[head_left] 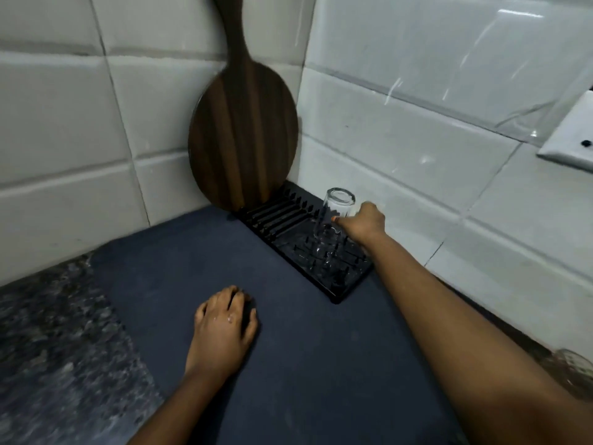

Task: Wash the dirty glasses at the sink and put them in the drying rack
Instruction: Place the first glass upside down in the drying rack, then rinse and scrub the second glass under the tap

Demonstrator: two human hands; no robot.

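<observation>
- Leaning over the desk (48,332), speckled stone, with a dark blue mat (305,364) spread across most of it and running into the tiled corner.
- Round wooden board (242,130) propped upright in that corner, its lower edge touching the rack's far end.
- Black drying rack (288,220) lies along the right wall, pegs up.
- My left hand (224,326) rests on the mat, fingers loosely curled, holding nothing, skin wet.
- My right hand (362,223) grips the glass (333,220), fingers curled round its side; glass is upside down, rim low among the pegs.
- Risk: wet grip may slip, or the rim lands on a peg and the glass tips over when released.
</observation>
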